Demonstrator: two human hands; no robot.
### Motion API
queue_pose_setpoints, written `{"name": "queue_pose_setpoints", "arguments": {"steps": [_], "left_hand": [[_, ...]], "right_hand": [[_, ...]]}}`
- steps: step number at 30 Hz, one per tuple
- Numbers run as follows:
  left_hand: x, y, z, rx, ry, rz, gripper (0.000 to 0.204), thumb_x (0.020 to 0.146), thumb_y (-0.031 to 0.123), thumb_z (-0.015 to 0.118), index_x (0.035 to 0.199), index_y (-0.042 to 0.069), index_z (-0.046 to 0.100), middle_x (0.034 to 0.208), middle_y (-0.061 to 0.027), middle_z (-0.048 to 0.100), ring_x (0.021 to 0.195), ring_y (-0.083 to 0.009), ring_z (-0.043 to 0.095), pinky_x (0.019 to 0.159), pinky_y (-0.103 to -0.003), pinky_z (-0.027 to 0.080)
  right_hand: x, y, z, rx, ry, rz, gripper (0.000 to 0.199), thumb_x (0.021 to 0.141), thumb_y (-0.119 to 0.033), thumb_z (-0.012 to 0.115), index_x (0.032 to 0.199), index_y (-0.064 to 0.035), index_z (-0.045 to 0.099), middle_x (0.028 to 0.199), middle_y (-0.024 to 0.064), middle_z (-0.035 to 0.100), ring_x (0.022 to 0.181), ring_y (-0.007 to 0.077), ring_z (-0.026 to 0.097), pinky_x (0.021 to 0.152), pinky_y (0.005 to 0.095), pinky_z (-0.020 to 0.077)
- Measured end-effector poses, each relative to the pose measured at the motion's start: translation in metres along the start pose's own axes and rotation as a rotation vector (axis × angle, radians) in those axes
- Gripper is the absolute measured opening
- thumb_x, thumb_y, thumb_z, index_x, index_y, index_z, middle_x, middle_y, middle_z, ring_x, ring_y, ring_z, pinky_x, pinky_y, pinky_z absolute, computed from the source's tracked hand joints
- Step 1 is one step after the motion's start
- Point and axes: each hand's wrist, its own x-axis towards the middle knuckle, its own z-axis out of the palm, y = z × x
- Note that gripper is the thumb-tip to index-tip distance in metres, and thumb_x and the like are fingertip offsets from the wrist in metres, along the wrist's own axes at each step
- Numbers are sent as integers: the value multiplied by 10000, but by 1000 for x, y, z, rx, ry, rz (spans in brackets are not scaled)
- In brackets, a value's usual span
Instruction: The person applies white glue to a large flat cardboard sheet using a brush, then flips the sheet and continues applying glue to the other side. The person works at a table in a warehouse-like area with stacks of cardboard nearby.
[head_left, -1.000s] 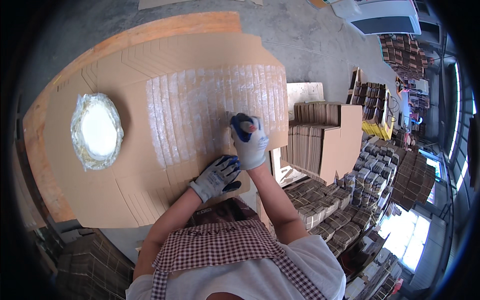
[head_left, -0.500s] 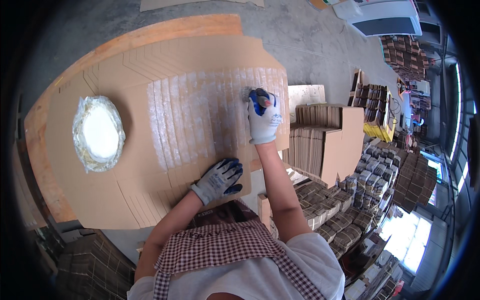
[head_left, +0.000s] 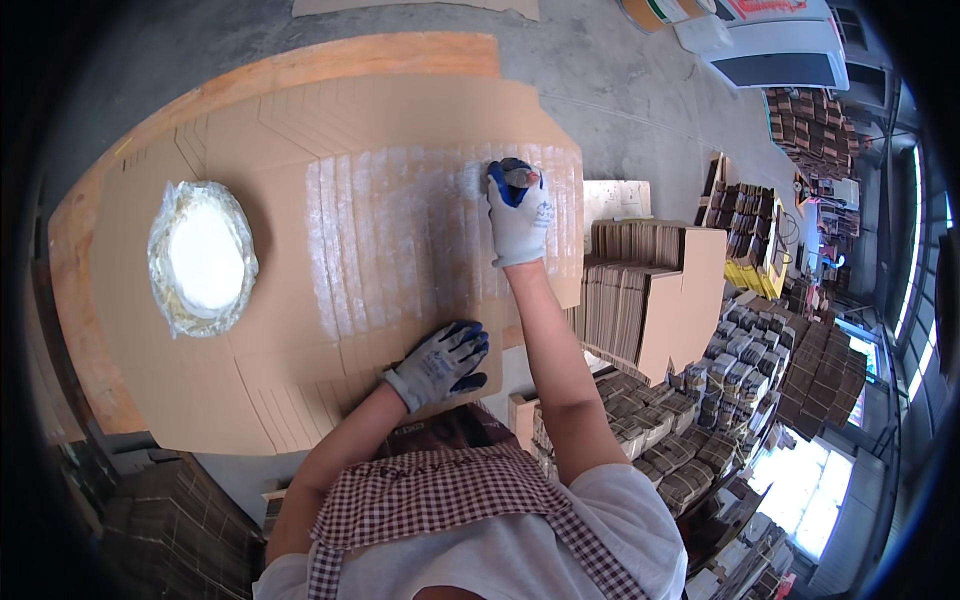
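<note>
A fanned row of flat cardboard sheets [head_left: 400,240], whitened with glue, is laid with its long axis left to right. At its far right end, a small brush [head_left: 517,177] is clenched in the gloved right hand [head_left: 520,212]. The near edge is pressed by the flat, spread left hand [head_left: 443,363].

A bowl [head_left: 202,258] sits on the cardboard sheets [head_left: 300,130], left of both hands.
</note>
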Motion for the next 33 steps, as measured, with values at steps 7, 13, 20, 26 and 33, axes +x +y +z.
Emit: {"name": "queue_pose_setpoints", "arguments": {"steps": [7, 13, 20, 26, 33], "left_hand": [[-5, 0, 6, 14, -17, -9, 587, 971, 503, 500, 1318, 34, 563, 1415, -151, 516, 1370, -311, 435, 1169, -473, 306], [-6, 2, 2, 26, -50, -13, 594, 978, 503, 487, 1348, 41, 544, 1452, -154, 482, 1391, -305, 412, 1179, -475, 286], [-3, 1, 0, 29, -69, -5, 606, 983, 512, 474, 1354, 37, 541, 1442, -159, 495, 1390, -305, 414, 1183, -478, 278], [0, 1, -2, 4, -78, -14, 594, 982, 514, 475, 1320, 35, 570, 1424, -156, 515, 1380, -311, 426, 1182, -477, 284], [-4, 0, 3, 0, -36, -4, 592, 978, 507, 483, 1319, 29, 565, 1413, -161, 513, 1378, -314, 425, 1175, -475, 297]], "right_hand": [[-12, -33, 2, 40, 2, -51, 280, 852, -141, 710, 1090, -26, 615, 1003, 169, 646, 917, 341, 647, 817, 423, 515], [2, -23, 11, -29, 30, -92, 351, 837, -169, 743, 1132, -41, 603, 1082, 176, 637, 952, 374, 642, 822, 417, 525], [15, -19, 16, -94, 97, -166, 320, 841, -154, 732, 1107, -26, 607, 1069, 179, 632, 966, 376, 638, 836, 417, 522], [13, -2, -1, 357, 149, 354, 290, 864, -116, 714, 1123, -33, 611, 1018, 97, 665, 807, 210, 656, 701, 333, 538], [-1, -24, -17, 538, 8, 314, 283, 867, -12, 686, 1137, -25, 602, 905, 47, 654, 707, 104, 607, 593, 241, 506]]}}
